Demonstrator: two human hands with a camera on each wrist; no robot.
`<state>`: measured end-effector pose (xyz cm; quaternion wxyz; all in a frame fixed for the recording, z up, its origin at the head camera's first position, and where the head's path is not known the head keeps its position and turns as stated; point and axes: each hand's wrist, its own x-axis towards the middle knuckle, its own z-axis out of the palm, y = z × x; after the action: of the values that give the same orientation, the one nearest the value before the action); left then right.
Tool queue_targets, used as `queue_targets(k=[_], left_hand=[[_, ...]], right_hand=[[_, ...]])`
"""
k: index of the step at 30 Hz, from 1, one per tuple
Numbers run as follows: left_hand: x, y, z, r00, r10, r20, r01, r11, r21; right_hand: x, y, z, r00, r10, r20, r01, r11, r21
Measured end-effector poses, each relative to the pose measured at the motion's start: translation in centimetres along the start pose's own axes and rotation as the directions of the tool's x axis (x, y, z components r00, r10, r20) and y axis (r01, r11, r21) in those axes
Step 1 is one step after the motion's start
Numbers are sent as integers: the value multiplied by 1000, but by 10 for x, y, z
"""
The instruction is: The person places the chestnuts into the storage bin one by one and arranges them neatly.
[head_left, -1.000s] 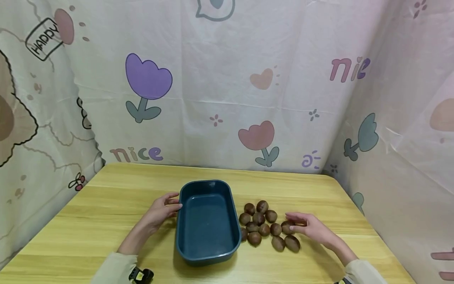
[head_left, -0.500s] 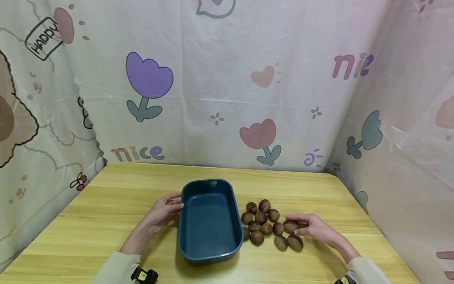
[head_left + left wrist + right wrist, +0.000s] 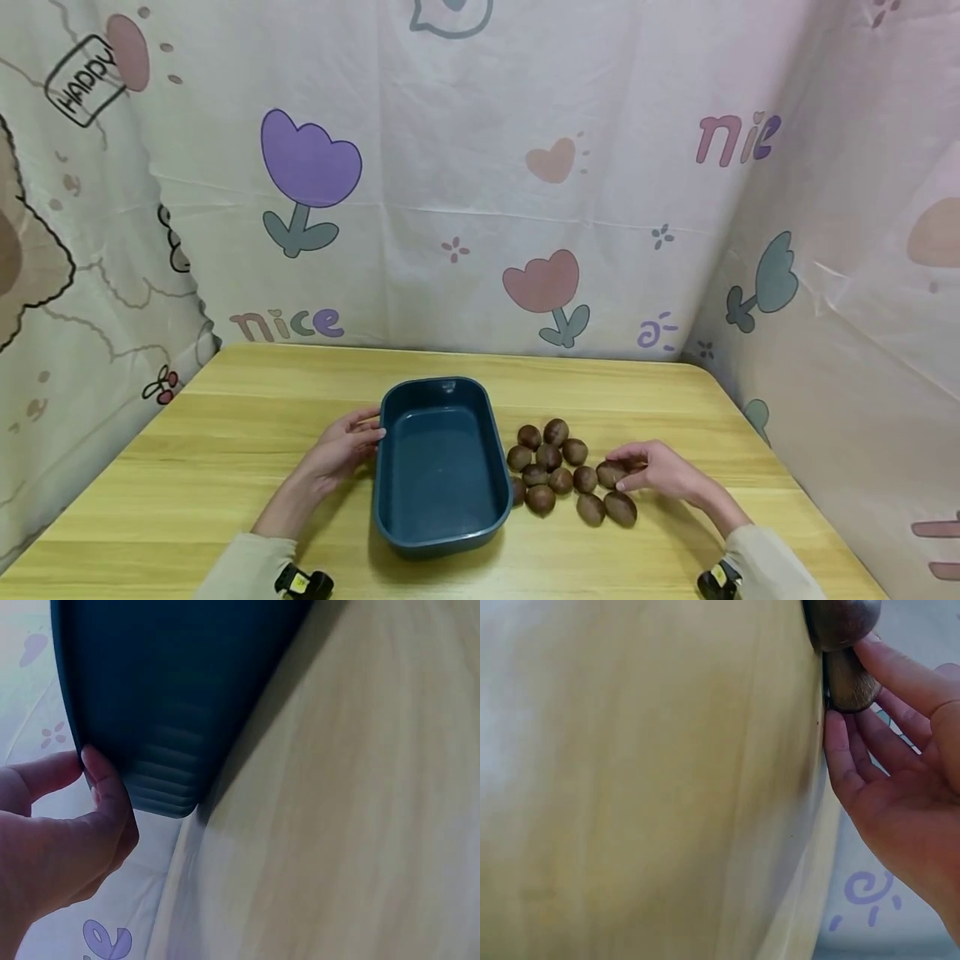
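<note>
A deep teal rectangular dish (image 3: 442, 467) with rounded corners stands on the table, nothing inside it. My left hand (image 3: 343, 448) pinches its left rim; in the left wrist view the fingers of that hand (image 3: 75, 847) meet at the edge of the ribbed wall. To the right of the dish lies a loose group of brown chestnuts (image 3: 549, 457). At the group's right end my right hand (image 3: 660, 471) grips one chestnut (image 3: 610, 474) between thumb and fingers. The right wrist view has that chestnut (image 3: 851, 684) low at the table surface, with another chestnut (image 3: 845, 621) beside it.
The light wood table (image 3: 270, 400) ends at a back edge against a printed cloth (image 3: 450, 283), which also hangs on both sides. One chestnut (image 3: 517, 492) sits close by the dish's right wall, partly hidden behind it. Wrist cameras (image 3: 303, 582) are strapped to both wrists.
The right thumb and fingers have closed in around the rightmost upper chestnut. My left hand keeps its grip on the dish. The head view has shifted slightly.
</note>
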<state>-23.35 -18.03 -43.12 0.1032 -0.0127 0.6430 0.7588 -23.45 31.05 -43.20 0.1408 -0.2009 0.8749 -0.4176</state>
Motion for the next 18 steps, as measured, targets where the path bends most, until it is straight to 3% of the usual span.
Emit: queue_targets(k=[11,18], left_hand=[[1,-3,5,999,26,-25,-27,997,-65],[-1,-3,6,998,24,-55,-28,997,-71]], right_hand=[[2,-4,-4,999,34,-23,-35,999,-31],[14,-17,-11,998,4,-58,-7,999,-49]])
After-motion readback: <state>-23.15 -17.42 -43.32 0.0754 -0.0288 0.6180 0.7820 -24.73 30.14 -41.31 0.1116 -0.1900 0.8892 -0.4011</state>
